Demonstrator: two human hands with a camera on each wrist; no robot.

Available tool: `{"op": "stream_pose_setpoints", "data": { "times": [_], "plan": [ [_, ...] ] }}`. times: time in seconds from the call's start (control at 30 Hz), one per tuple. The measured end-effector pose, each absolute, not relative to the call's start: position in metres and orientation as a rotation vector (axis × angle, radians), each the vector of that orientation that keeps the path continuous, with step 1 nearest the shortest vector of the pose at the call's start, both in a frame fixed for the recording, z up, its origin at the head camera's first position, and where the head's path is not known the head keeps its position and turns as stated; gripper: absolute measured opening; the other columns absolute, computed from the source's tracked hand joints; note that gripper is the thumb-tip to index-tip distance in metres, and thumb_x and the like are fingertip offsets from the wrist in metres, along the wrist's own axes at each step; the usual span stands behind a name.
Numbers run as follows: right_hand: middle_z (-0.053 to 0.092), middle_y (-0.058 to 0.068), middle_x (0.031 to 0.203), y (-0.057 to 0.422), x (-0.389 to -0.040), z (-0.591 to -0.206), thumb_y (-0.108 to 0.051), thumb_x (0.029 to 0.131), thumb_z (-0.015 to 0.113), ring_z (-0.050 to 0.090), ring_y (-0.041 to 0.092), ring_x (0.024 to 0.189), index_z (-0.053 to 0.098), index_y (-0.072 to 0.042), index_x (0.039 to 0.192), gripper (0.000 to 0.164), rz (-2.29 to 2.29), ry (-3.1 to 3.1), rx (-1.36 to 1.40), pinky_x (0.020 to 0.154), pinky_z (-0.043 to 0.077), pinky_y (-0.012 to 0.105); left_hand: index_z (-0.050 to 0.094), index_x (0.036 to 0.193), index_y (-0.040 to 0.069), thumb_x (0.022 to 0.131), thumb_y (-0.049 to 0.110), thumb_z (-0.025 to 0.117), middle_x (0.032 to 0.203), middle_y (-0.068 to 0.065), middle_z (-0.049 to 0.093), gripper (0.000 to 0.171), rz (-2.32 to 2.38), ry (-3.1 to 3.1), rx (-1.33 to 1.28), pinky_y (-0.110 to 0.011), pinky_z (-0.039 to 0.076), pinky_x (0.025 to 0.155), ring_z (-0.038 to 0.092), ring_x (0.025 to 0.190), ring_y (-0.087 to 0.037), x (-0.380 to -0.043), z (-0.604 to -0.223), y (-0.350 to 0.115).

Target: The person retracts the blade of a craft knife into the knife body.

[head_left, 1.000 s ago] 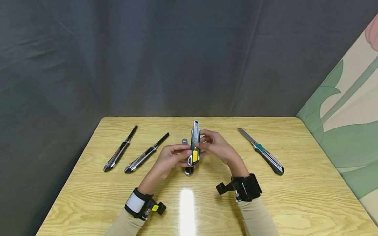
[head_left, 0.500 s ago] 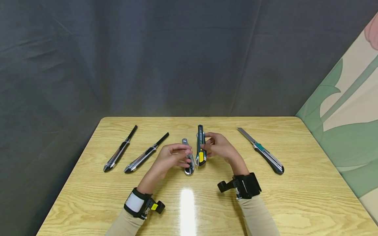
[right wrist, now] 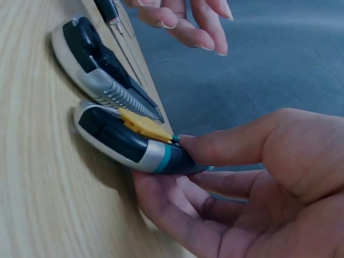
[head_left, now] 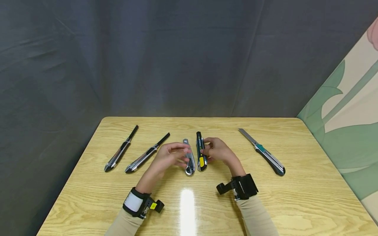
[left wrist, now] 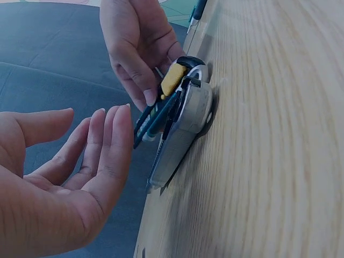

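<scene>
My right hand (head_left: 220, 150) pinches a dark box cutter (head_left: 202, 160) with a yellow slider between thumb and fingers. In the right wrist view the butt end of this box cutter (right wrist: 110, 137) is low, close over the table, its far end hidden behind the thumb. Just left of it a silver-grey box cutter (head_left: 190, 166) lies on the table, parallel to it. My left hand (head_left: 169, 157) hovers beside the silver one with loosely bent fingers and nothing in its grasp. In the left wrist view these left fingers (left wrist: 115, 134) stand apart from both cutters.
Two silver-and-black box cutters with black tips, one (head_left: 117, 157) farther left and one (head_left: 143, 160) nearer, lie slanted on the wooden table (head_left: 212, 209). A teal-and-black cutter (head_left: 268, 159) with its blade out lies at right. A dark curtain (head_left: 189, 59) hangs behind.
The left hand has let go of the yellow-slider box cutter and drawn slightly left. The right hand has moved it rightward and lowered it beside the silver-grey cutter, now uncovered.
</scene>
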State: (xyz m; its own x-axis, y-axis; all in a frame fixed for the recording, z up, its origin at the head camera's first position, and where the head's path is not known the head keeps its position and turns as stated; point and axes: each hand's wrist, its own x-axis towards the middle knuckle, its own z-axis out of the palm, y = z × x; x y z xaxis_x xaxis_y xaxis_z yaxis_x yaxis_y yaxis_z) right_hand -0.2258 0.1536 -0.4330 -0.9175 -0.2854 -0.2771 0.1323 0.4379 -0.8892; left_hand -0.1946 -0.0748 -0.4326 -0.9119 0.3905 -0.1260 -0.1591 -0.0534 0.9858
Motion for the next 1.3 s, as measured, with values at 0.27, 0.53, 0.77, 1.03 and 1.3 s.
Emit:
{"op": "stream_pose_setpoints", "data": {
  "times": [0.27,0.53,0.77,1.03,1.3],
  "plan": [
    [0.062,0.019,0.094,0.151,-0.225,-0.439,-0.011,0.086,0.066,0.064,0.023,0.068,0.051,0.003,0.127,0.045,-1.41,2.393,-0.1,0.059,0.063,0.041,0.064,0.117,0.003,0.089,0.023,0.066,0.114,-0.027,0.064,0.035,2.034,1.917,0.273,-0.064,0.054,0.078,0.063,0.088,-0.043,-0.195,-0.433,-0.076],
    [0.061,0.016,0.089,0.149,-0.225,-0.437,-0.013,0.084,0.068,0.063,0.022,0.065,0.057,0.001,0.117,0.037,-1.335,2.475,-0.059,0.056,0.062,0.037,0.063,0.118,0.004,0.089,0.025,0.065,0.115,-0.029,0.062,0.036,2.019,1.938,0.283,-0.061,0.055,0.079,0.062,0.09,-0.043,-0.196,-0.433,-0.078],
    [0.062,0.013,0.085,0.147,-0.224,-0.434,-0.017,0.086,0.068,0.064,0.02,0.059,0.058,-0.001,0.113,0.033,-1.171,2.579,-0.041,0.055,0.061,0.035,0.058,0.124,0.001,0.091,0.024,0.063,0.118,-0.026,0.062,0.041,2.016,1.921,0.278,-0.061,0.055,0.08,0.06,0.094,-0.046,-0.197,-0.434,-0.08],
    [0.062,0.014,0.089,0.153,-0.222,-0.43,-0.016,0.087,0.065,0.065,0.021,0.062,0.059,-0.002,0.114,0.031,-1.114,2.599,-0.046,0.056,0.061,0.035,0.058,0.123,-0.002,0.091,0.022,0.062,0.121,-0.029,0.059,0.04,2.019,1.903,0.256,-0.058,0.056,0.079,0.06,0.094,-0.046,-0.195,-0.428,-0.08],
    [0.064,0.014,0.097,0.181,-0.224,-0.418,-0.023,0.092,0.06,0.064,0.024,0.066,0.059,-0.007,0.122,0.034,-1.068,2.687,-0.056,0.057,0.056,0.035,0.056,0.124,-0.004,0.093,0.016,0.06,0.123,-0.034,0.055,0.037,2.029,1.87,0.263,-0.069,0.047,0.086,0.057,0.096,-0.05,-0.191,-0.418,-0.079]
  ]
}}
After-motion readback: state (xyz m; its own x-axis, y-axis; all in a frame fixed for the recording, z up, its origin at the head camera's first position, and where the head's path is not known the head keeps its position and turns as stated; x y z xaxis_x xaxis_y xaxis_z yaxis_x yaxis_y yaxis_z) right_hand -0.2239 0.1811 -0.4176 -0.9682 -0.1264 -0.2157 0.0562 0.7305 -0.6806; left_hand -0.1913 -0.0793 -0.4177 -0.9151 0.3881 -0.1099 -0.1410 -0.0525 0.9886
